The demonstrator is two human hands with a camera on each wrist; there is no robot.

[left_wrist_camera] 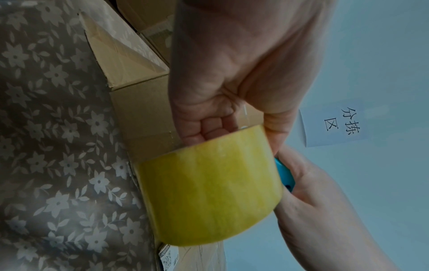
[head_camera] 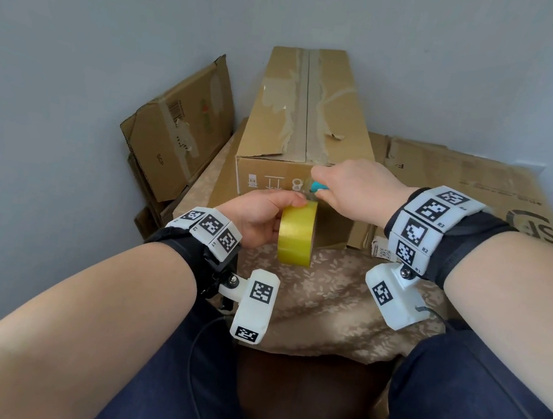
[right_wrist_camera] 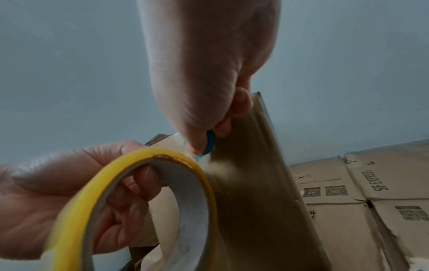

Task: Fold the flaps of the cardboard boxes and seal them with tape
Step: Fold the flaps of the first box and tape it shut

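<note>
Cardboard lies flattened and leaning against the wall at far left [head_camera: 177, 129], well apart from the hands. Next comes the left hand [head_camera: 260, 218], curled round the yellow tape roll [head_camera: 297, 232] with fingers hooked through its core and thumb over the outer face. The roll hangs just in front of the near end of the long cardboard box [head_camera: 308, 116], which rests on a floral cloth [head_camera: 327, 294] with its top flaps down and a taped seam running along them. Just right of the roll, the right hand [head_camera: 360, 191] is closed round a small blue cutter [head_camera: 317, 189], its tip at the stretch of tape between roll and box end.

Judging by this, the strip is about to be severed. The risks: the thumb sits close to the cutter's path, so a slip could nick it; slack in the strip could let it tear ragged or fold back onto itself; and the freed end may snap back onto the roll and be hard to find.

Room is tight at the box's near face — both hands crowd it — while the cloth below and the flat boxes at right [head_camera: 472, 176] leave open space for drawing the cutter rightward.
</note>
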